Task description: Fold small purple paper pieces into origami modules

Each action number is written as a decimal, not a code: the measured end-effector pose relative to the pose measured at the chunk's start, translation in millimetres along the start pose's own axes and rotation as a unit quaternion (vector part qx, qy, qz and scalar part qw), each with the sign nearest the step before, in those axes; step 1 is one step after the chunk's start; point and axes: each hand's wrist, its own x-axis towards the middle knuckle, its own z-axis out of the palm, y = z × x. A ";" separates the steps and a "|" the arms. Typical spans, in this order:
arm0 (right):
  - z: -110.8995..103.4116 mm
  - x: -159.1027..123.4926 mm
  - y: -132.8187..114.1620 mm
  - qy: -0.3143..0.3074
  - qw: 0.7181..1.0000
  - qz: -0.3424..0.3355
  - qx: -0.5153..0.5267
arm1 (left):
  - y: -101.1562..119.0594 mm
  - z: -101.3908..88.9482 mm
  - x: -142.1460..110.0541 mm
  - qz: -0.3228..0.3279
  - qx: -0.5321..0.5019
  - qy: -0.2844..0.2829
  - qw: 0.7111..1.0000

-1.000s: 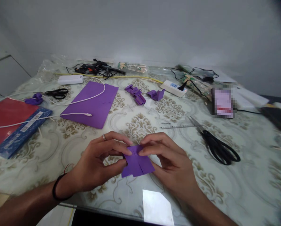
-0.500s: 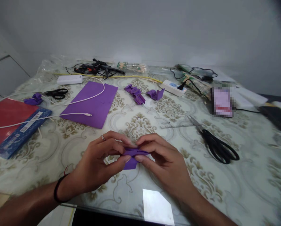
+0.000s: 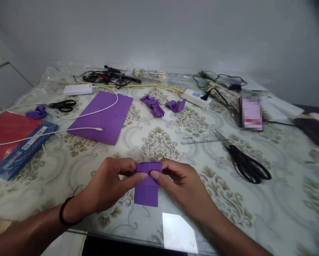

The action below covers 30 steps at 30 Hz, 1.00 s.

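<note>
Between my hands is a small piece of purple paper (image 3: 146, 193), folded along its upper edge, with its flat lower part hanging toward me. My left hand (image 3: 111, 183) pinches the left end of the fold, thumb in front and fingers curled behind. At the right end, my right hand (image 3: 182, 183) grips the same way, its thumb tip close to the left one. The fingertips behind the paper are hidden. Beyond my hands lie a pleated purple paper strip (image 3: 152, 105) and a smaller folded purple piece (image 3: 176, 105).
Large purple sheets (image 3: 100, 119) lie under a white cable (image 3: 82, 129). Black-handled scissors (image 3: 249, 163) rest at right beside a clear ruler (image 3: 199, 141). Smaller scissors (image 3: 63, 105) and a red-and-blue paper pack (image 3: 20, 142) are at left. A power strip (image 3: 195, 98) sits farther back.
The purple paper has tilted up, so its front face and longer lower flap now show. My fingers have moved from the top of the fold to behind it.
</note>
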 end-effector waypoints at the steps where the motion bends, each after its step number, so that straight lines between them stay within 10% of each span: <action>1: 0.0 0.4 -0.5 -0.004 1.000 0.005 -0.012 | 0.4 0.2 0.4 -0.004 -0.005 -0.009 1.000; 16: -0.4 2.1 -4.6 -0.031 0.996 0.083 0.028 | -2.8 -5.3 4.4 -0.049 -0.035 -0.091 0.994; 30: 2.7 0.3 2.5 -0.045 0.997 0.053 -0.026 | -5.2 1.1 3.0 -0.028 0.009 -0.048 0.998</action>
